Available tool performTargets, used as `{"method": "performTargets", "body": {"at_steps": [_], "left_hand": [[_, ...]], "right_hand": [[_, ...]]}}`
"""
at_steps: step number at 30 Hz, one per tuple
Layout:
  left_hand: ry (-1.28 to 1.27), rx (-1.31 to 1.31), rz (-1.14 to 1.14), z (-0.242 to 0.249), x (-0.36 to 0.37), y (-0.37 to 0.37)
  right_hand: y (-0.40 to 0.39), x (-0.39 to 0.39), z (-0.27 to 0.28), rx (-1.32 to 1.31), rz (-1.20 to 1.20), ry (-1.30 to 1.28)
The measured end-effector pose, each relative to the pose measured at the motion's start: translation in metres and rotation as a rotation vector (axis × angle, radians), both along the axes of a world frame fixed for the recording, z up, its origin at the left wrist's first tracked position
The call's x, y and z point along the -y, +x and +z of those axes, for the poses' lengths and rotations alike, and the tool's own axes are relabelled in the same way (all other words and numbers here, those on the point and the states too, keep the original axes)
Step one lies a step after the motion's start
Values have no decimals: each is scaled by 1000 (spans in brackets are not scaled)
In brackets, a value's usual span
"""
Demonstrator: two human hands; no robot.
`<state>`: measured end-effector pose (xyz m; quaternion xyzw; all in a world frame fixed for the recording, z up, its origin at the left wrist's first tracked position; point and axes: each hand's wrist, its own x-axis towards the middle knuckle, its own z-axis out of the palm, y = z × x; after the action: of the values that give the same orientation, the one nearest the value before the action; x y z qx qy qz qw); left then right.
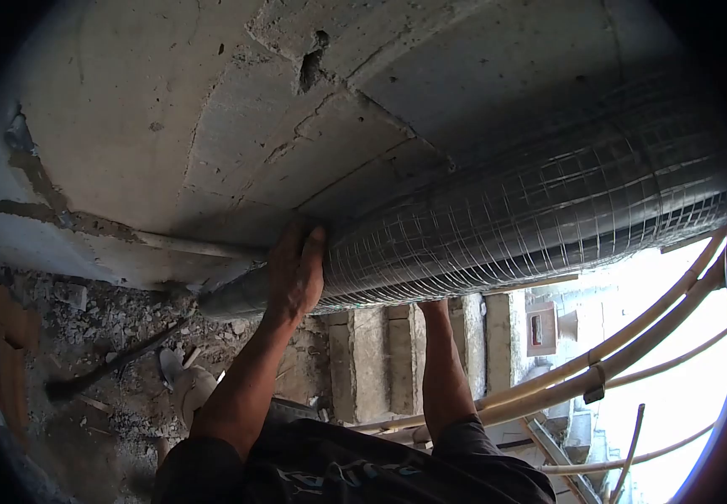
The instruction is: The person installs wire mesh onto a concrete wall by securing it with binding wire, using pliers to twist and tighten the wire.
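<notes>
A dark pipe [237, 296] runs from the lower left to the upper right, close under a rough concrete surface. Wire mesh [498, 227] with square openings is wrapped around much of its length. At the mesh's left end, my left hand [298, 273] curls over the pipe, its thumb side against the mesh edge; some fingertips are hidden. My right forearm [447, 365] reaches up under the mesh, farther right. The right hand itself is behind the roll, so its fingers do not show.
Concrete steps [401, 361] lie below, beside rubble [86, 328] on the ground. Several bent poles [624, 344] cross the bright opening at right. A dark rod [120, 361] slants at lower left, near a cardboard piece [10, 315]. Cracked concrete [296, 109] fills the upper view.
</notes>
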<state>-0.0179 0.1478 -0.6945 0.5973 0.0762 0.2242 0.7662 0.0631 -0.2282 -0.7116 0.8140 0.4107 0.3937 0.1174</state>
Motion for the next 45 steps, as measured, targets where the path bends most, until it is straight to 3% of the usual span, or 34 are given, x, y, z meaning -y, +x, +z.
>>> {"method": "performTargets", "body": {"at_steps": [8,20,26,32,35,38,45], "left_hand": [[-92,-28,-39,-5,-1,3],[-105,-65,-138,-11,-17,4],[-207,-248,-233,-1,-23,11],[-384,-290,-158,-10,-19,13],[-597,-251,-174,-11,-17,15],[-642,-284,-205,-8,-18,19],[-586,-350,-21,4,-6,26]], "right_hand": [[-4,-15,31,-163,-203,164],[-12,-15,58,-210,-226,229],[-2,-27,62,-323,-234,255],[9,-40,62,-464,-212,298],[16,-45,63,-525,-189,325],[22,-48,61,-579,-163,343],[26,-51,52,-682,-81,381]]}}
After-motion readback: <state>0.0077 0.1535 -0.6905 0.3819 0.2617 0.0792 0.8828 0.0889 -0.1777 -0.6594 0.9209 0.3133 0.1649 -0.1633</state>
